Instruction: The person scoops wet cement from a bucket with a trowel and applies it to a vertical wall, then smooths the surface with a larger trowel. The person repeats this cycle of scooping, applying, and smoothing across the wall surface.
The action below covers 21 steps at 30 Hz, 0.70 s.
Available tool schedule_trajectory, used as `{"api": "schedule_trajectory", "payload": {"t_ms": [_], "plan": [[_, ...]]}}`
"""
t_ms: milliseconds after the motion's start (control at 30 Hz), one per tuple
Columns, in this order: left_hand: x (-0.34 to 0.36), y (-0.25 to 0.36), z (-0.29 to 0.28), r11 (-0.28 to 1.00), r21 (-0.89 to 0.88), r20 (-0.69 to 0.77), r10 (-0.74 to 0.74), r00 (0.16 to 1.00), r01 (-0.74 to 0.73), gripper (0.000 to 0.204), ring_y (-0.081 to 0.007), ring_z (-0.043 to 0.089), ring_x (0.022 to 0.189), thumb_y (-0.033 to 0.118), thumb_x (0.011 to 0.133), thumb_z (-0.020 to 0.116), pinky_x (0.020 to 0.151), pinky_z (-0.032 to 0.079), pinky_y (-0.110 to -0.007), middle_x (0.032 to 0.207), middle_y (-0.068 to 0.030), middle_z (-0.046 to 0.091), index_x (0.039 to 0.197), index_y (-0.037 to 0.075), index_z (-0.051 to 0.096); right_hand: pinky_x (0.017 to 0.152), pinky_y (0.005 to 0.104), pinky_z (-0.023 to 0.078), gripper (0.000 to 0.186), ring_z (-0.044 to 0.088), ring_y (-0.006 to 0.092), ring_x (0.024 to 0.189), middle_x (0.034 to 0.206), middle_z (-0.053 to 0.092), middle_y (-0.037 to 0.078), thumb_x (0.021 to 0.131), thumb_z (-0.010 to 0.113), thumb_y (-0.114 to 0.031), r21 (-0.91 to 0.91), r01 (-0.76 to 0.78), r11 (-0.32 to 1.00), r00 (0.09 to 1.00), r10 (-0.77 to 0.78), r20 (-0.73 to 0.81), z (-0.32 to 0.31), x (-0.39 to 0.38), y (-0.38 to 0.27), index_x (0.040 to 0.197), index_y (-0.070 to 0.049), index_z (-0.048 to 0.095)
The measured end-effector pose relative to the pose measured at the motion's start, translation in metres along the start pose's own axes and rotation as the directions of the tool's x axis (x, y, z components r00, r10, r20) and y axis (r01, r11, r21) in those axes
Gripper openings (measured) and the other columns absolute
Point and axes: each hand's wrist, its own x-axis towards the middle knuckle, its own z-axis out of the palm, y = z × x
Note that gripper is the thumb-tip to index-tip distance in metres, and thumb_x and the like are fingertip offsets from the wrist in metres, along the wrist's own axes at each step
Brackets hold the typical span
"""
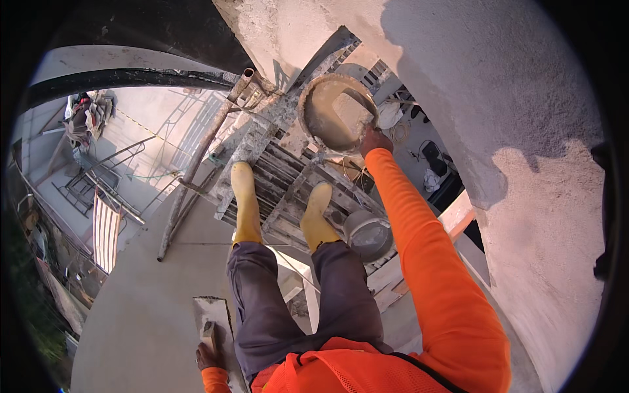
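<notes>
My right hand (375,139) is closed at the near right rim of a round basin (303,121) of wet grey-brown mortar. It grips a mortar-coated trowel (354,115) whose broad pale blade lies over the mortar; the handle is hidden by the fingers. Low on the left, my left hand (206,357) is wrapped round the handle of a long rectangular plastering float (213,309). The float is held beside my left thigh, over smooth grey plaster (151,314). Whether it touches that surface I cannot tell.
My yellow boots stand on a slatted scaffold platform (275,177). A second bucket (368,236) sits by my right boot. Scaffold poles (206,154) rise on the left, above a much lower floor. A rough plastered wall (524,164) curves along the right; an opening beside it shows things below.
</notes>
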Motion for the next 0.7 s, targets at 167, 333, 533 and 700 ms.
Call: {"api": "schedule_trajectory", "payload": {"t_ms": [167,333,533,700], "plan": [[-0.016,-0.022,0.033,0.998,0.023,-0.009,-0.055,0.998,0.055,0.054,-0.0497,0.06,0.107,0.033,0.078,0.073,0.091,0.05,-0.058,0.115,-0.0234,0.061,0.121,0.009,0.05,0.098,0.0454,0.055,0.037,0.068,0.0348,0.116,0.126,0.069,0.019,0.095,0.059,-0.022,0.108,0.005,0.994,0.997,0.003,-0.079,0.031,0.052,-0.049,0.13,-0.01,0.057],[-0.011,-0.027,0.026,0.997,0.023,0.006,-0.071,0.997,0.071,0.065,-0.0493,0.06,0.107,0.032,0.071,0.079,0.092,0.05,-0.058,0.116,-0.0227,0.06,0.124,0.01,0.048,0.102,0.0474,0.051,0.041,0.064,0.0369,0.12,0.126,0.069,0.018,0.097,0.061,-0.032,0.238,0.12,0.964,0.992,-0.108,-0.061,0.058,0.032,-0.056,0.131,-0.01,0.057],[0.003,-0.01,0.007,0.998,-0.004,-0.089,-0.06,0.994,0.059,0.067,-0.0492,0.059,0.112,0.033,0.071,0.08,0.095,0.05,-0.057,0.121,-0.0244,0.06,0.125,0.007,0.049,0.099,0.0497,0.051,0.044,0.065,0.0398,0.116,0.124,0.07,0.017,0.096,0.063,-0.034,0.3,0.114,0.947,0.992,-0.095,-0.077,0.07,0.013,-0.021,0.134,-0.014,0.054],[0.016,-0.002,-0.003,1.0,0.008,-0.121,0.002,0.993,-0.002,0.071,-0.0499,0.058,0.116,0.034,0.072,0.08,0.097,0.049,-0.056,0.123,-0.0268,0.06,0.129,0.005,0.05,0.098,0.0483,0.053,0.039,0.067,0.0372,0.116,0.121,0.071,0.017,0.097,0.059,-0.025,0.198,0.119,0.973,0.99,-0.1,-0.101,0.077,0.031,-0.025,0.133,-0.011,0.058]]}}
